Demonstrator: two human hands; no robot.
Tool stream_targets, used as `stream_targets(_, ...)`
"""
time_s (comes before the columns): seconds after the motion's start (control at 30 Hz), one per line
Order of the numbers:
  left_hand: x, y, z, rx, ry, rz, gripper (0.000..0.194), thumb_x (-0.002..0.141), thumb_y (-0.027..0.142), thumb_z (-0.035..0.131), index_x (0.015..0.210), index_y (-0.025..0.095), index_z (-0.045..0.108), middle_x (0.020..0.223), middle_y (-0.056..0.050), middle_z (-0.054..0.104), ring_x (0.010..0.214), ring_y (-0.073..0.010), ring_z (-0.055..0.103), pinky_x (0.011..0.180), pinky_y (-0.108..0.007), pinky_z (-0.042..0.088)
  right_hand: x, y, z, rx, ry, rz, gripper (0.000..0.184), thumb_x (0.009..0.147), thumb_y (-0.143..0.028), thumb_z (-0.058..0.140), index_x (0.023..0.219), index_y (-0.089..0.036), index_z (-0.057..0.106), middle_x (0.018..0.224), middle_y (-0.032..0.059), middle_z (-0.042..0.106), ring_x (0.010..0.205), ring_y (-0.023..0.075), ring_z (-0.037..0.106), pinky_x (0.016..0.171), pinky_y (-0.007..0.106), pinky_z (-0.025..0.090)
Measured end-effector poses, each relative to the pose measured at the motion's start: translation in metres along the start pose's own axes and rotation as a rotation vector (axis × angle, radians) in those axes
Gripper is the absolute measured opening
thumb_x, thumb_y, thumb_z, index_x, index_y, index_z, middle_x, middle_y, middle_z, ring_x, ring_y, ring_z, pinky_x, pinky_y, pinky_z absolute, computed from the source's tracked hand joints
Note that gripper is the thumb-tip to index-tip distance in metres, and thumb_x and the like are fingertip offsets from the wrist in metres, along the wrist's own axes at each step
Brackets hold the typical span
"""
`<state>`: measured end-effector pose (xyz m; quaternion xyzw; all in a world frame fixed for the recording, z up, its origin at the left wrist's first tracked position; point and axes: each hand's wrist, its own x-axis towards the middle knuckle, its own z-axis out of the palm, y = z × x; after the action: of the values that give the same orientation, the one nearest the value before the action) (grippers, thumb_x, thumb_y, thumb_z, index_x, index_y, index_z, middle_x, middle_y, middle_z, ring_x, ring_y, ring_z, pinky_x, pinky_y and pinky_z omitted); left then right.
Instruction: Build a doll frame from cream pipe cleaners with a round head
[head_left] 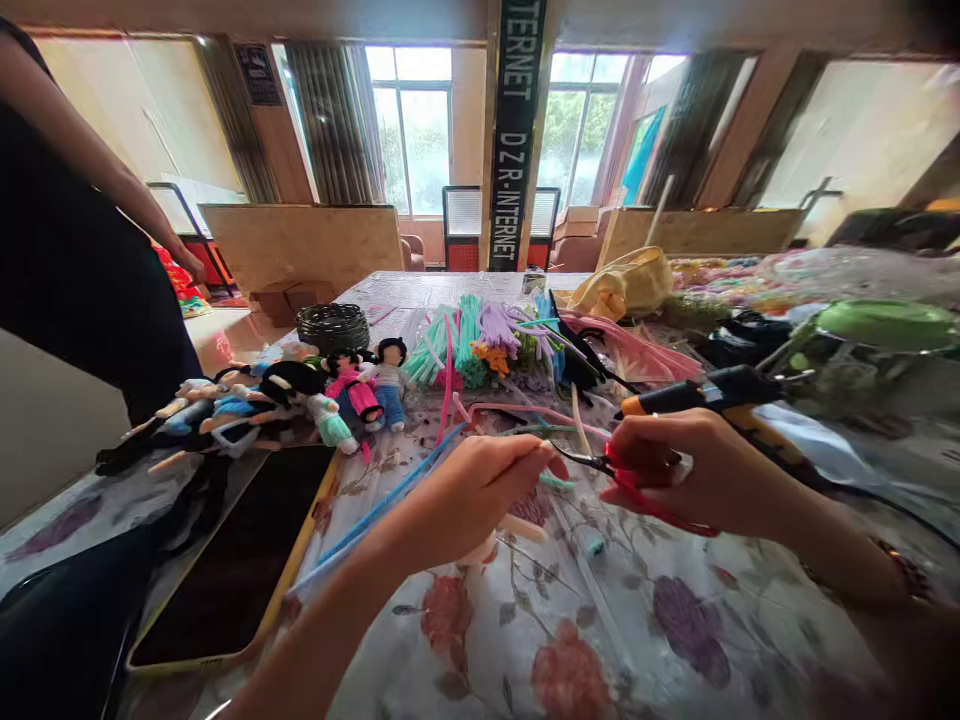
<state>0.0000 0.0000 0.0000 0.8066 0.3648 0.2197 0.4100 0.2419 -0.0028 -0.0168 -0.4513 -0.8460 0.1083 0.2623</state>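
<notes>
My right hand [675, 465] is closed round the red handles of a pair of scissors [626, 485]. The dark blades point left, with their tips at the fingertips of my left hand [487, 485]. That hand is pinched shut on a pale peach fuzzy piece, mostly hidden by the fingers; a peach stem [525, 527] sticks out below it. Behind the hands lie pink and cream pipe cleaners [579, 420]. A blue pipe cleaner [382, 505] runs beside my left forearm. A small teal scrap [596, 547] lies on the flowered tablecloth [622, 640].
Several pipe-cleaner dolls [390, 385] and a phone [240, 550] are at left. Bundles of coloured pipe cleaners [480, 340] stand behind. A hot glue gun [712, 390] with a cable lies by my right hand. A dark wire coil [332, 325] sits further back; a person [82, 230] stands at left.
</notes>
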Motion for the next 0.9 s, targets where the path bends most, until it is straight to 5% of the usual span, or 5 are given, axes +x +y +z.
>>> stream_targets(0.9, 0.0021, 0.0009, 0.0021, 0.076, 0.023, 0.026, 0.036, 0.094, 0.036, 0.032, 0.084, 0.018, 0.061, 0.060, 0.005, 0.035, 0.059, -0.0088, 0.032, 0.054, -0.021, 0.027, -0.0002, -0.0046, -0.0030, -0.042, -0.039, 0.026, 0.022, 0.073, -0.035, 0.065, 0.067, -0.020, 0.051, 0.053, -0.0052, 0.043, 0.048, 0.0072, 0.035, 0.043, 0.019, 0.035)
